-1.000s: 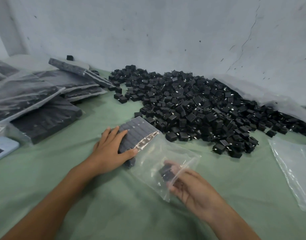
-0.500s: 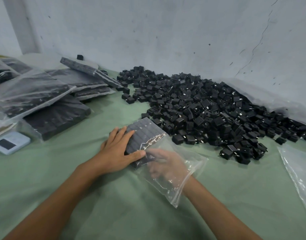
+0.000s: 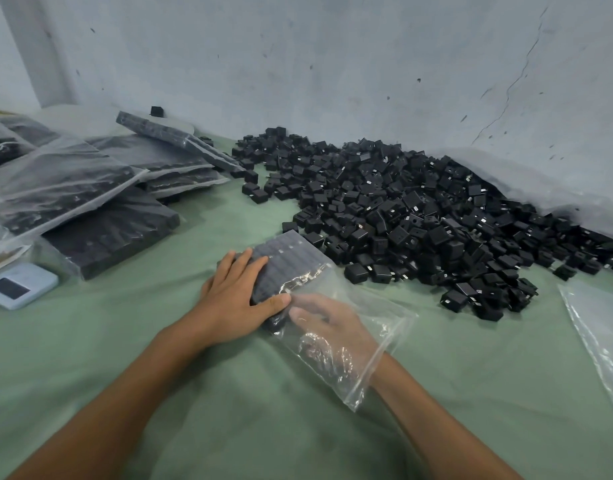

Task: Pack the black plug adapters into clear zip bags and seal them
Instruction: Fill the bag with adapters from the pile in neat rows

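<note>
Midway across the green cloth [image 3: 229, 410], just beside the loose adapter pile [image 3: 419, 216], pressing the left hand [image 3: 235, 299] flat, fingers straight, onto the packed plug adapters [image 3: 291, 261] in the clear zip bag [image 3: 378, 348]. Holding the right hand [image 3: 329, 327] inside the bag; blurred by plastic, so cannot tell its grip.

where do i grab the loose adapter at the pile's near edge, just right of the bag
Probably pinch the adapter from above, thumb on its near face, fingers over the top: it is boxy and that face stands free on the green cloth, while the pile crowds behind.
</note>
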Tool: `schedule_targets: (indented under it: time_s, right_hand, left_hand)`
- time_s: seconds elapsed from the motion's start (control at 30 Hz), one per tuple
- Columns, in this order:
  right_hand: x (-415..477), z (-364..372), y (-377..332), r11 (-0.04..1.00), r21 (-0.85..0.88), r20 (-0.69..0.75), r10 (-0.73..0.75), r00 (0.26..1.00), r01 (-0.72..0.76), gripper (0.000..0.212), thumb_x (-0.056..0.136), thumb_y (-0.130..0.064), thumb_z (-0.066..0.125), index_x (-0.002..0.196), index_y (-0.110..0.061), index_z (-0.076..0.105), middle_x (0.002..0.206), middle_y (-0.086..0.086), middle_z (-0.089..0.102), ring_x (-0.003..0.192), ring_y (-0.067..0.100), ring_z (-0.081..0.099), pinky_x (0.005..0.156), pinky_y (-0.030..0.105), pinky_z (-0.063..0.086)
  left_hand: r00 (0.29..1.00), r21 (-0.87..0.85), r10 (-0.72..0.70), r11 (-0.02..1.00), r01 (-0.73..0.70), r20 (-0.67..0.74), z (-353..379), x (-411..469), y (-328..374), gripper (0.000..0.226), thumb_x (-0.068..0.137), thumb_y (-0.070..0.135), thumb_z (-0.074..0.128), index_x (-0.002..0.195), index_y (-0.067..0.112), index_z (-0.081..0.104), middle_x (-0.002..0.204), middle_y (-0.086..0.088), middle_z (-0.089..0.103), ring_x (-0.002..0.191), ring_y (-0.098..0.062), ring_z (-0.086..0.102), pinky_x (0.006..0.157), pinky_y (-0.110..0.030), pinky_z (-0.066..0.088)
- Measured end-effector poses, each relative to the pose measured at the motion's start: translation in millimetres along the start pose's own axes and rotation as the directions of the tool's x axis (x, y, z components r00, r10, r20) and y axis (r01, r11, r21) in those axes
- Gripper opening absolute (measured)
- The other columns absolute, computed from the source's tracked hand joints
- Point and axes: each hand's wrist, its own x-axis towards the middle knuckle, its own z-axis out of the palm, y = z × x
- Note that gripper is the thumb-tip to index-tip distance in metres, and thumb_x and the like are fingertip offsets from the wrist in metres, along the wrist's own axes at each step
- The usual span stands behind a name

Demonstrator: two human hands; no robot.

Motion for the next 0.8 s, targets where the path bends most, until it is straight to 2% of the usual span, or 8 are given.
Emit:
schedule_targets:
  time_s: [0.07, 0.2, 0.33, 0.47, 0.6, 0.7, 0.77, 0.8]
  right_hand:
    - [0, -1, 1, 0.999, 0.044, 0.006, 0.000, 1.000, 0.000, 0.024, 0.098, -0.022, 0.062, 0.121, -0.024, 0.067, 0.110, -0.010, 0.073, 0.095, 0.026, 0.072, 0.084, 0.036, 0.060]
    - [0, 0, 1, 0.999, 0.011, 0.044, -0.035, 0.998, 0.034, 0.023, 0.102, -0.015, 0.055, 0.121, -0.025, 0.063, 0.100, -0.023, 0.070, 0.092, 0.023, 0.071, 0.077, 0.016, 0.056]
    - [-7, -6, -3, 0.993, 0.108, 0.083, -0.049, 0.995, 0.040, 0.031, 0.102, -0.003, 0.048, 0.132, -0.005, 0.058, 0.124, 0.016, 0.065, 0.100, 0.049, 0.065, 0.090, 0.057, 0.053]
    - [-10, -4, -7, 0.968, 0.242, 0.100, 0.041, 0.994, -0.064, 0.038, 0.102, -0.002, 0.047, 0.139, -0.008, 0.043, 0.114, 0.019, 0.059, 0.087, 0.026, 0.063, 0.088, 0.055, 0.051]
    - [-13, -13, -20, 0.790, 0.566, 0.201, 0.146, 0.969, -0.237, 0.056, 0.080, -0.011, 0.057, 0.134, -0.016, 0.044, 0.102, 0.008, 0.063, 0.077, 0.017, 0.067, 0.076, 0.038, 0.056]
    - [-45, -32, -13, 0.900, 0.378, 0.265, 0.117, 0.957, -0.215, 0.050, 0.088, -0.009, 0.065, 0.136, -0.015, 0.054, 0.112, -0.002, 0.071, 0.096, 0.016, 0.070, 0.090, 0.035, 0.054]
    - [-71, -57, 3, 0.937, 0.268, 0.270, 0.151, 0.951, -0.225, 0.033, 0.091, 0.000, 0.063, 0.121, -0.014, 0.068, 0.118, 0.001, 0.072, 0.108, 0.021, 0.068, 0.095, 0.037, 0.054]
    - [-84, -74, 11, 0.932, 0.267, 0.266, 0.174, 0.948, -0.246, 0.028, 0.091, 0.007, 0.059, 0.110, -0.009, 0.074, 0.113, 0.008, 0.073, 0.102, 0.024, 0.069, 0.090, 0.035, 0.055]
  left_hand:
    - [0.998, -0.010, -0.001, 1.000, 0.000, -0.069, 4, 0, 3, 0.093, 0.081, 0.087, 0.034, 0.157, 0.037, 0.015, 0.167, 0.013, -0.002, 0.151, -0.009, -0.013, 0.122, -0.049, 0.008]
    - [0.980, -0.040, -0.013, 0.999, 0.005, -0.197, 10, 1, 9, 0.082, 0.084, 0.081, 0.041, 0.152, 0.037, 0.028, 0.164, 0.012, 0.014, 0.151, -0.010, -0.002, 0.119, -0.051, 0.014]
    - [0.979, -0.049, -0.025, 0.999, 0.015, -0.203, 12, 3, 9, 0.086, 0.079, 0.085, 0.040, 0.150, 0.038, 0.029, 0.163, 0.012, 0.015, 0.150, -0.010, 0.000, 0.120, -0.052, 0.017]
    - [0.981, -0.060, -0.039, 0.998, 0.028, -0.189, 12, 3, 9, 0.096, 0.068, 0.093, 0.035, 0.148, 0.040, 0.028, 0.162, 0.013, 0.015, 0.151, -0.010, -0.001, 0.121, -0.052, 0.017]
    - [0.978, -0.061, -0.052, 0.997, 0.040, -0.204, 12, 2, 8, 0.092, 0.072, 0.090, 0.043, 0.148, 0.040, 0.029, 0.163, 0.014, 0.014, 0.150, -0.009, -0.001, 0.120, -0.050, 0.017]
    - [0.976, -0.059, -0.047, 0.998, 0.036, -0.210, 13, 2, 8, 0.089, 0.075, 0.087, 0.046, 0.148, 0.040, 0.030, 0.163, 0.014, 0.013, 0.150, -0.009, -0.001, 0.119, -0.049, 0.017]
    - [0.977, -0.067, -0.051, 0.997, 0.038, -0.209, 13, 3, 9, 0.088, 0.075, 0.087, 0.046, 0.148, 0.040, 0.030, 0.163, 0.014, 0.013, 0.150, -0.008, -0.002, 0.119, -0.048, 0.016]
    - [0.977, -0.065, -0.052, 0.997, 0.039, -0.206, 13, 3, 9, 0.088, 0.075, 0.087, 0.046, 0.149, 0.040, 0.030, 0.164, 0.014, 0.013, 0.150, -0.008, -0.002, 0.120, -0.048, 0.016]
